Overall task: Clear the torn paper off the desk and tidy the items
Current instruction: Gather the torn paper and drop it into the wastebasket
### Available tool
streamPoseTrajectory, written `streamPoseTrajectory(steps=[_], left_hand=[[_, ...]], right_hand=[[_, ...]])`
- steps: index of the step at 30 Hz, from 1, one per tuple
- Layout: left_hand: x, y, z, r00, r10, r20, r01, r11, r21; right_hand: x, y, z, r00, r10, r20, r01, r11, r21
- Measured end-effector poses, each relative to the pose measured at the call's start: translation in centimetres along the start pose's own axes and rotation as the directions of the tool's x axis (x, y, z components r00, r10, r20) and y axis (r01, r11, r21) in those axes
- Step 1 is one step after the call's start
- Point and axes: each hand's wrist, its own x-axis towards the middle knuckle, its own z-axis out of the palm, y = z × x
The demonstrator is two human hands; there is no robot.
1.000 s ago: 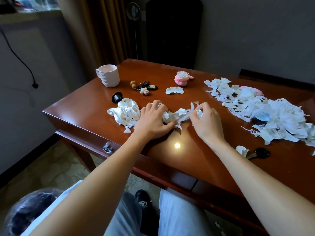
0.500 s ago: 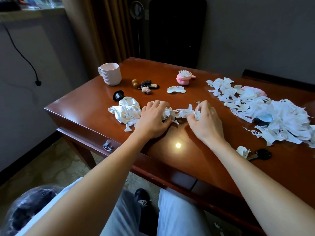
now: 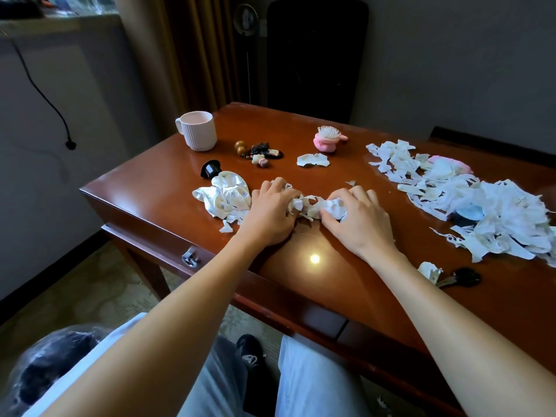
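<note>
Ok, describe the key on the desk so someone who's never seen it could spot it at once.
Take the brown desk and follow its near edge toward the right. Between that edge and the big paper pile lies the key, beside one crumpled scrap. Its flat black head and metal blade set it apart from the white paper around it.

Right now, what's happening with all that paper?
A person is tidying a desk. The left hand and the right hand grip a small heap of scraps, bunching it together. A much bigger pile lies to the right, not yet cleared. A mug, a brush and trinkets sit farther back.
</note>
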Motion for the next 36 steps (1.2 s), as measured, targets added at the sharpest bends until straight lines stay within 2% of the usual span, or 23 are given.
streamPoseTrajectory(steps=[5,13,24,30,36], left_hand=[[-0.05,0.13,0.05,1.0,-0.013,-0.014,0.013,1.0,0.007],[0.1,0.03,0.14,1.0,-0.021,0.015,0.02,0.999,0.046],[0.1,0.28,-0.1,0.999,-0.038,0.021,0.037,0.998,0.048],[0.14,0.25,0.19,0.999,-0.047,0.002,0.047,0.995,0.087],[0.11,0.27,0.18,0.997,-0.078,0.014,0.077,0.993,0.087]], right_hand=[[0.03,-0.06,-0.07,0.998,-0.02,0.052,0.02,1.0,-0.006],[0.0,-0.22,-0.06,1.0,0.002,0.032,-0.001,0.999,-0.047],[0.18,-0.37,-0.37,0.996,-0.006,0.091,0.012,0.998,-0.066],[-0.11,-0.36,-0.17,1.0,-0.022,0.018,0.023,0.998,-0.055],[-0.49,-0.5,-0.25,0.995,0.032,-0.099,-0.034,0.999,-0.023]])
